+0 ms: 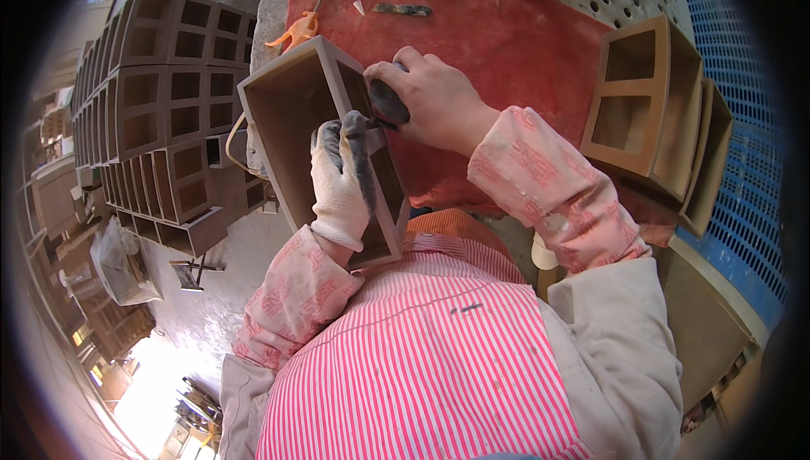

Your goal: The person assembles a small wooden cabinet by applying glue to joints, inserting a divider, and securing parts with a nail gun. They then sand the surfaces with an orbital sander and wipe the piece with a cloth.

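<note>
A brown open box (289, 67) with a divider across its side stands tilted on the red work surface (498, 46), close to my body. My left hand (339, 180), in a white glove with dark grey fingers, is closed over the box's rim at the divider. My bare right hand (443, 99) is wrapped around a dark rounded pad (389, 104), held against or just beside the box's right side. The pad's contact with the box is partly hidden by my fingers. Past the box's far corner lies an orange air blow gun (299, 31) with a thin metal nozzle.
A dark flat strip (402, 10) and a small white cone (359, 8) lie at the far edge. Similar brown boxes (654, 101) stand at right, beside blue perforated panels (730, 156). Tall stacks of boxes (160, 72) and a clear plastic bag (122, 262) are on the left.
</note>
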{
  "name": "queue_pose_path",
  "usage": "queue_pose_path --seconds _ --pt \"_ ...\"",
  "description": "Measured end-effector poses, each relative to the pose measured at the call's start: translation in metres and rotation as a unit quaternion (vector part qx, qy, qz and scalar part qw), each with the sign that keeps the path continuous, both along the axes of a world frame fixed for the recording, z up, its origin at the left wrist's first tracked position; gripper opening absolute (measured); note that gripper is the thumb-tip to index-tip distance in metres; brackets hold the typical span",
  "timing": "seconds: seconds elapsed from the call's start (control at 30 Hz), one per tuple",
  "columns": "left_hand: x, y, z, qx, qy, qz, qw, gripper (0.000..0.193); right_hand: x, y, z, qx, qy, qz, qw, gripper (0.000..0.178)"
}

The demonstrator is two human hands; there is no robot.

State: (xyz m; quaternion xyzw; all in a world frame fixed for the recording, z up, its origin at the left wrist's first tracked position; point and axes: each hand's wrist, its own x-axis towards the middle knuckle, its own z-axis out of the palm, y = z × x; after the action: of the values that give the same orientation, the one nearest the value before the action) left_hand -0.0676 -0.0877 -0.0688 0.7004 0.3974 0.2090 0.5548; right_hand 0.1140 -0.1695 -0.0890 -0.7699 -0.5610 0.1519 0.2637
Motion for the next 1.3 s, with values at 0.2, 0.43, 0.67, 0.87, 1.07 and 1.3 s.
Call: queue_pose_path --seconds 0.2,0.43,0.67,0.87,1.07,1.3 --pt "-0.003 0.005 -0.004 0.006 0.025 -0.008 1.000 0.031 -0.006 0.015 0.000 -0.008 -0.012 -0.003 1.000 0.071" --pt "-0.001 0.003 -0.005 0.056 0.018 -0.009 0.998 0.036 -0.003 0.012 0.001 -0.003 -0.034 0.015 0.999 0.065" --pt "-0.007 0.011 0.018 0.088 0.112 -0.062 0.988 0.027 0.002 -0.008 -0.001 0.038 -0.045 -0.101 0.993 0.067" --pt "-0.027 0.028 0.061 -0.211 0.065 -0.072 0.973 0.029 0.020 -0.094 0.021 0.117 0.108 -0.224 0.961 0.068" --pt "-0.064 0.052 0.094 -0.202 0.010 -0.017 0.979 0.037 0.024 -0.164 0.060 0.131 0.139 -0.287 0.939 0.072" --pt "-0.055 0.065 0.015 -0.300 0.002 -0.081 0.951 0.048 0.017 -0.193 0.105 0.114 0.079 -0.268 0.953 0.074"
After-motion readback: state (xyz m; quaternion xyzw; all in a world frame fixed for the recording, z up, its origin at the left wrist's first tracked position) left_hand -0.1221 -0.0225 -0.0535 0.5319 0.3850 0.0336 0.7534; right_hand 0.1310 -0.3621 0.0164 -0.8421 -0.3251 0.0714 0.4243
